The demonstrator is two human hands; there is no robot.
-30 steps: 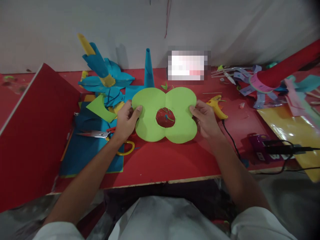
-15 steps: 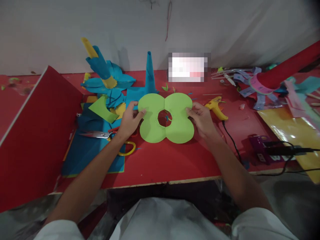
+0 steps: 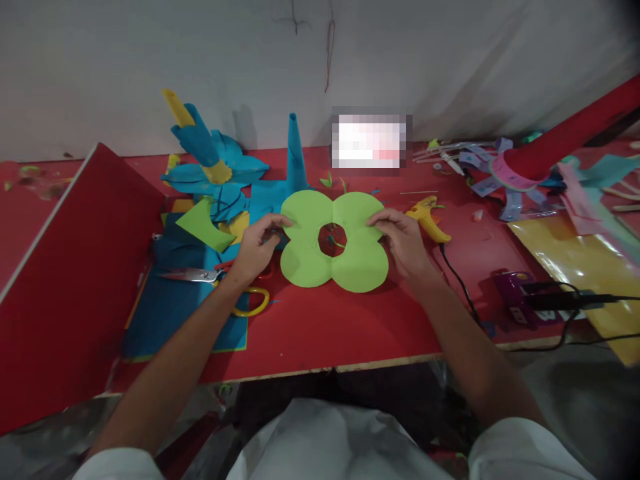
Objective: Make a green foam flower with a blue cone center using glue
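While the green cutout point(image 3: 350, 267) is held in front of the body, a change is made in how it is gripped: a second ago thumbs were laid over its outer lobes, but now fingertips are bent over its upper face near the two side notches. By the left hand point(image 3: 257, 248) the left edge is pinched, and by the right hand point(image 3: 404, 243) the right edge is grasped, with the fingers stretched further inward. The cutout is also seen smaller than a second ago, so it has probably been lowered toward the red surface point(image 3: 320, 333); whether it is touching cannot be told. Through its central hole, the red and some small scraps are glimpsed.

With this grip, most of the four-lobed outline is left uncovered, and the work is judged to be one of positioning rather than cutting. The scissors point(image 3: 200, 275) are left unheld beside the left forearm, and the yellow glue gun point(image 3: 431, 223) is left just beyond the right hand. Behind the cutout, a blue cone point(image 3: 296, 157) is stood upright.
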